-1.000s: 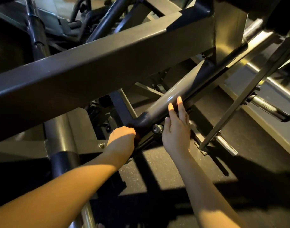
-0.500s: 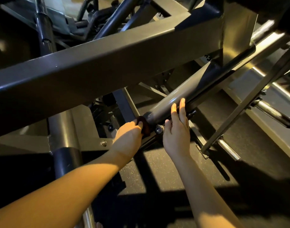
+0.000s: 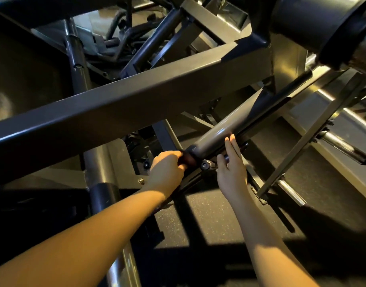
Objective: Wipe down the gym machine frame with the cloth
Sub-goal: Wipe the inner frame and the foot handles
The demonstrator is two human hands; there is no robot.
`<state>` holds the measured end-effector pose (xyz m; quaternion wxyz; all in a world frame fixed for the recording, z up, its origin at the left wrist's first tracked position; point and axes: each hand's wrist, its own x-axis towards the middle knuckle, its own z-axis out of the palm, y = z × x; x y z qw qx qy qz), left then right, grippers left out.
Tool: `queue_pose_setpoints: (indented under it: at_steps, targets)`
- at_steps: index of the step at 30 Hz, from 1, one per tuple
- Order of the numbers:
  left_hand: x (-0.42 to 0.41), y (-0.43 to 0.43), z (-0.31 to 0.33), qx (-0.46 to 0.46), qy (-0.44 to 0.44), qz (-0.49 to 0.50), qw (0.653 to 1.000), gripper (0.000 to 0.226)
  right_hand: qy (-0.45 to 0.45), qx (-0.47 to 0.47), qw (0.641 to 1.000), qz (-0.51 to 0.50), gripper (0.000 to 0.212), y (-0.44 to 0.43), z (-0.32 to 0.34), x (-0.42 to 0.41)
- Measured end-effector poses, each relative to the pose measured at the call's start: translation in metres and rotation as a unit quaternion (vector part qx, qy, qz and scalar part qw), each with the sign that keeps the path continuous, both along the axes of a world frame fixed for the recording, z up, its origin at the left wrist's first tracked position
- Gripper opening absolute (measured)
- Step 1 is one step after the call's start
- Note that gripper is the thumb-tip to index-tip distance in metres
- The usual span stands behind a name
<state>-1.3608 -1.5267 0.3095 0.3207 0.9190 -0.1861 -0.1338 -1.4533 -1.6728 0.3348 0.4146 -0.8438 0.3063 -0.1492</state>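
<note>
Now we wipe the lower end of the slanted tube (image 3: 219,132), left hand (image 3: 167,169) clenched round the dark cloth (image 3: 187,159) there, right hand (image 3: 232,171) bracing it with straight fingers (image 3: 232,142); next, we judge, the cloth must slide upward.

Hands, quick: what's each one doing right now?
Left hand: closed on a dark cloth at the lower end of the grey tube.
Right hand: open, straight fingers against that tube.

smooth painted metal frame beam (image 3: 126,104), glossy metal tube (image 3: 223,129), dark soft cloth (image 3: 187,159), speckled matt rubber floor (image 3: 209,220).
</note>
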Motion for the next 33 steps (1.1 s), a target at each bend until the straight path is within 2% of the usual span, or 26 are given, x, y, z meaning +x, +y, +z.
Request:
queue_pose_setpoints:
  at_steps: [2,4,6,7,9,11,14,19,21,23,27,30,33]
  targets:
    - [0.001,-0.014,0.008,-0.068,-0.072,-0.044,0.994,0.033,-0.016,0.025,1.0,-0.005,0.056,0.0,0.001,-0.003]
    - [0.003,-0.025,0.01,-0.066,-0.102,-0.089,0.989,0.041,-0.023,0.033,0.999,-0.007,0.054,-0.001,0.0,-0.007]
    - [0.005,-0.026,0.006,-0.044,-0.091,-0.103,0.99,0.042,-0.019,0.043,0.999,-0.012,0.053,-0.002,-0.002,-0.01]
    - [0.006,-0.022,0.001,-0.019,-0.088,-0.104,0.991,0.04,-0.015,0.05,0.998,-0.016,0.052,-0.002,-0.004,-0.012]
    - [0.007,-0.011,-0.009,0.097,-0.071,-0.114,0.986,0.037,-0.007,0.056,0.998,-0.028,0.05,0.002,-0.004,-0.015]
    - [0.007,-0.002,-0.011,0.205,-0.004,-0.112,0.972,0.036,0.004,0.055,0.998,-0.028,0.048,0.01,-0.003,-0.015]
    - [0.013,0.006,-0.003,0.249,0.046,-0.094,0.963,0.036,0.003,0.083,0.996,-0.031,0.046,0.026,0.001,-0.018]
    - [0.003,0.015,0.021,0.177,0.039,-0.083,0.98,0.028,0.018,0.091,0.994,-0.05,0.04,0.033,0.012,-0.039]
    - [-0.011,0.02,0.036,0.125,0.07,-0.084,0.986,0.029,0.028,0.105,0.993,-0.048,0.036,0.035,0.012,-0.048]
    - [-0.035,0.028,0.052,0.089,0.08,-0.096,0.988,0.037,0.033,0.159,0.986,-0.03,0.033,0.044,0.011,-0.058]
    - [-0.103,0.051,0.072,-0.054,0.001,-0.048,0.997,0.042,0.008,0.279,0.96,0.001,0.021,0.066,0.012,-0.087]
    - [-0.146,0.063,0.073,-0.113,-0.002,-0.005,0.994,0.037,-0.009,0.339,0.938,0.073,0.035,0.074,0.012,-0.114]
    - [-0.176,0.073,0.069,-0.153,-0.007,0.032,0.988,0.036,-0.016,0.321,0.937,0.137,0.044,0.075,0.016,-0.135]
